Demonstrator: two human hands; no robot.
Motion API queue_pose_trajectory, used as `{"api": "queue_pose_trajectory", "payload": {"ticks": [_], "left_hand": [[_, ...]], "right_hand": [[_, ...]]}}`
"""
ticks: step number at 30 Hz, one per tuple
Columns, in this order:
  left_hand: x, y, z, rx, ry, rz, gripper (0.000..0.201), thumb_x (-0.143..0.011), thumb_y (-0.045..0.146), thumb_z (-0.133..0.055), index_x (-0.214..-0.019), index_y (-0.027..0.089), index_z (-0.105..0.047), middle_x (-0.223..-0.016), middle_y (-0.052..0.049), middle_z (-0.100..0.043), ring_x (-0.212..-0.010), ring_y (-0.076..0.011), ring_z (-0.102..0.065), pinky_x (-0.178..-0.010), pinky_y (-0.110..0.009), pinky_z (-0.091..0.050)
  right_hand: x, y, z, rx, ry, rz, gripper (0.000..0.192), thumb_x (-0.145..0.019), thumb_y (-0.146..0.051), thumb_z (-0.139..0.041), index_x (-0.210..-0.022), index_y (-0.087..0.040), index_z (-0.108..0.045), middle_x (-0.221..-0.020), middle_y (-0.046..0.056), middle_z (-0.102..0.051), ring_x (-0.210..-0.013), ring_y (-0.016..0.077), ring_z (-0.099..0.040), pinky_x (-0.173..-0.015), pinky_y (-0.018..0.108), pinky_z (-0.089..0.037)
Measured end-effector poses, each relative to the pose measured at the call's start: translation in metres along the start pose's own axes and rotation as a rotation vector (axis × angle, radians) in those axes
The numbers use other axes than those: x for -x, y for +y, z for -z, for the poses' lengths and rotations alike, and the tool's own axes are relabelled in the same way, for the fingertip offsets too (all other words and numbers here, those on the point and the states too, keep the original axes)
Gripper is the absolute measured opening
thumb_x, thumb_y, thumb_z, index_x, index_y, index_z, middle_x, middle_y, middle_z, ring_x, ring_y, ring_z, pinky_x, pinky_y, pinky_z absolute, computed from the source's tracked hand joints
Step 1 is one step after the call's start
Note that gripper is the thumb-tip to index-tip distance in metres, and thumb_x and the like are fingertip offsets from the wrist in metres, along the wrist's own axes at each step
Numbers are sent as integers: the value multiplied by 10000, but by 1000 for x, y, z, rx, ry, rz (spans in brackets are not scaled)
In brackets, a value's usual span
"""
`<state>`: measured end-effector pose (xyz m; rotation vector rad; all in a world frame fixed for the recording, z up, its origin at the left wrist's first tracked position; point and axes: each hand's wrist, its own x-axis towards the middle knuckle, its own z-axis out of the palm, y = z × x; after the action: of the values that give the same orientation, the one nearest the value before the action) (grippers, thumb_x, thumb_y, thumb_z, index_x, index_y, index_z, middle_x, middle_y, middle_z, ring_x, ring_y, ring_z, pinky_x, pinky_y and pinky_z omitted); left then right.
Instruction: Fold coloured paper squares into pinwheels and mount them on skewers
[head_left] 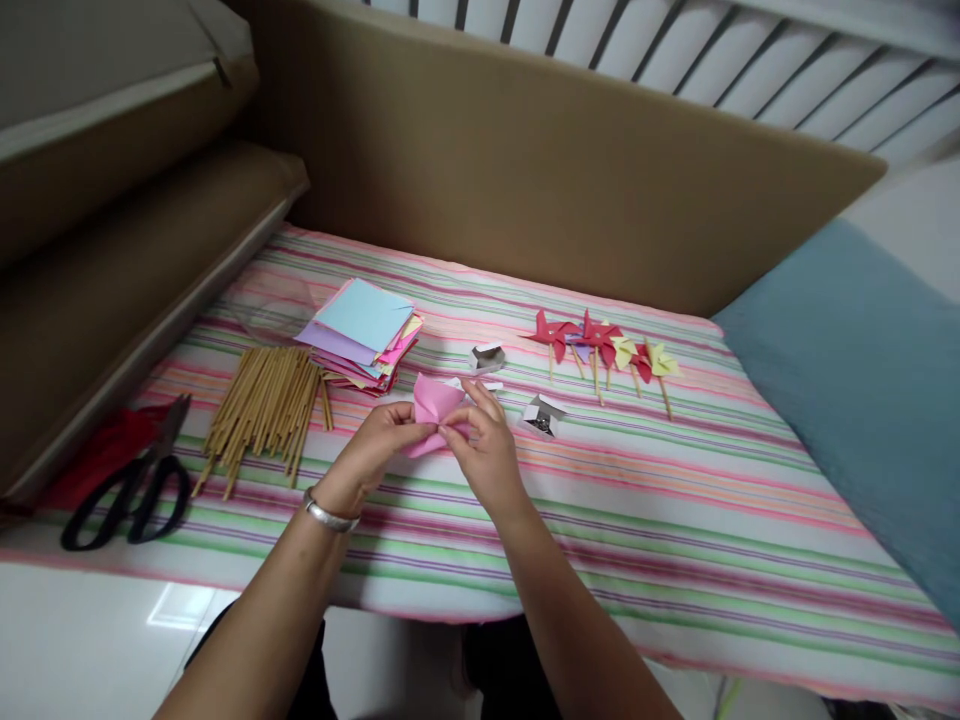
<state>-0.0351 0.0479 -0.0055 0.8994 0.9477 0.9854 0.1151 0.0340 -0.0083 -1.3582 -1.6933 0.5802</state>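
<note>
Pink folded paper [431, 412] sits between both hands, lifted just above the striped cloth [675, 500], roughly centre of the work surface. Left hand [373, 452] pinches its left side with fingertips closed on the paper; right hand [484, 445] pinches the right side near the middle, fingers curled in. Silver bangle [330, 516] on the left wrist.

Hard to read: the lower part of the paper is covered by the fingers, so the fold shape there can't be told. Contents of the two small open boxes [541, 416] just beyond and right of the right hand are too small to identify; the other box [487, 357] sits slightly further back.

Around it: stack of coloured paper squares [364, 335] behind the left hand, bundle of wooden sticks [262, 405] to its left, near but apart. Black scissors [127, 490] at the far left edge, lying on something red [97, 455] that is partly cut off by the padded ledge. Row of finished pinwheels [600, 350], red and yellow, right of centre, well apart from the hands.

Open room: bare cloth to the right and front of the hands. Near cloth edge runs close under the forearms. Brown padded wall [562, 170] closes the back; blue cushion [862, 390] bounds the right.
</note>
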Motion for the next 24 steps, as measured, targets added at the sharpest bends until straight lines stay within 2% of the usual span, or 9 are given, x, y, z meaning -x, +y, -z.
{"api": "queue_pose_trajectory", "payload": {"ticks": [2, 4, 7, 10, 13, 15, 17, 24], "left_hand": [[0, 1, 0, -25, -14, 1, 174, -573, 245, -747, -693, 128, -705, -616, -7, -622, -542, -101, -483, -554, -218, -350], [0, 1, 0, -63, -7, 2, 153, -559, 232, -744, -661, 128, -697, -576, 8, -594, -515, -91, -452, -530, -212, -327], [-1, 1, 0, -135, -7, 15, 98, -560, 209, -718, -602, 132, -675, -517, 29, -548, -486, -84, -417, -503, -207, -300], [-1, 0, -1, -208, -79, 50, 55, -563, 181, -690, -580, 134, -665, -537, 21, -567, -505, -98, -442, -517, -216, -318], [0, -1, -1, -246, -131, 83, 31, -554, 155, -679, -577, 138, -669, -537, 18, -574, -504, -107, -452, -509, -222, -324], [0, -2, -2, -234, -135, 94, 42, -536, 140, -683, -576, 145, -672, -520, 20, -569, -500, -114, -459, -494, -223, -324], [0, -2, -3, -212, -130, 101, 66, -520, 128, -688, -580, 150, -674, -510, 24, -563, -500, -118, -467, -484, -221, -324], [2, 3, -4, -279, -124, 49, 56, -581, 170, -697, -566, 146, -650, -516, 33, -536, -488, -93, -444, -489, -214, -327]], "right_hand": [[0, -1, 1, 8, 5, -13, 52, -743, -206, -625, -790, -224, -634, -1348, 88, -481, -1316, 254, -326, -1064, 497, -261], [-1, -2, 3, 18, 15, -16, 243, -721, -201, -639, -961, -239, -626, -1354, 88, -469, -1314, 262, -327, -1066, 504, -260], [-2, -3, 9, 51, -6, 21, 610, -669, -183, -675, -1246, -261, -495, -1370, 80, -445, -1320, 279, -307, -1082, 507, -231], [-4, -5, 16, 52, -116, 26, 785, -642, -154, -675, -1357, -291, -382, -1295, 65, -509, -1232, 292, -409, -1041, 497, -291], [-3, -6, 23, 2, -252, -93, 833, -647, -131, -648, -1394, -312, -327, -1050, 43, -620, -930, 254, -569, -878, 452, -425], [-2, -6, 26, -46, -313, -183, 820, -658, -123, -629, -1393, -328, -330, -860, 2, -628, -711, 198, -564, -747, 398, -463], [-1, -6, 28, -116, -336, -244, 787, -668, -118, -617, -1377, -345, -359, -734, -35, -596, -574, 149, -505, -648, 341, -456], [1, 1, 25, -479, -289, -364, 750, -629, -98, -658, -1317, -317, -456, -605, -74, -560, -479, 104, -436, -523, 258, -409]]}}
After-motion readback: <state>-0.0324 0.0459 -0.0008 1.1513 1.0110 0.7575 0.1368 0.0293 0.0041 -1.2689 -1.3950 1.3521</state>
